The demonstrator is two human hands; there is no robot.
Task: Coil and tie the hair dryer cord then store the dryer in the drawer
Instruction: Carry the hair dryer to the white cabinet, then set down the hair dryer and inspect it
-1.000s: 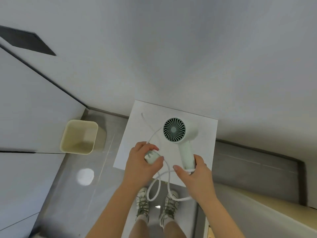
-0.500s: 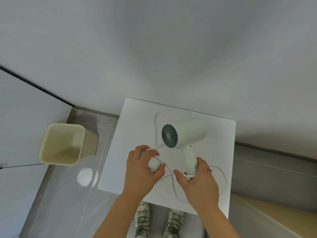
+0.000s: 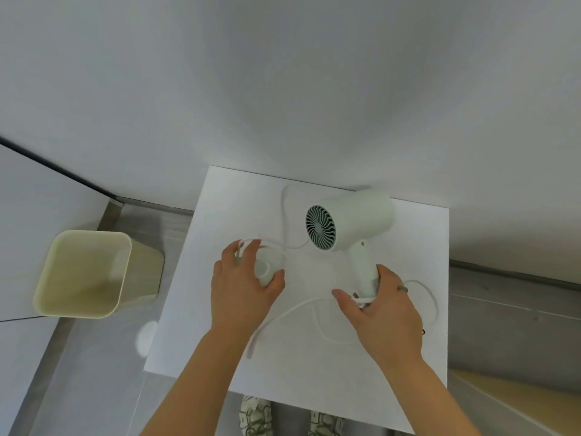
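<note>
So the pale green hair dryer (image 3: pixel 349 223) is over the white table (image 3: pixel 314 372), back grille facing the camera and the handle pointing down toward the person. I can't tell if the body is actually resting on the tabletop or held just above it. The right hand (image 3: pixel 383 309) has its fingers and thumb curled round the bottom end of the handle, right where the cord comes out, so the dryer body sits up and away from that grip.

The left hand (image 3: pixel 242 284) is clamped round the plug (image 3: pixel 264 270), thumb on one side and fingers over the top.

The white cord (image 3: pixel 292 309) isn't coiled at all. It sprawls in loose loops across the table between and around both hands.

Cream waste bin (image 3: pixel 85 272) is on the floor to the left of the table, and shoes (image 3: pixel 254 416) peek out below the near edge.
</note>
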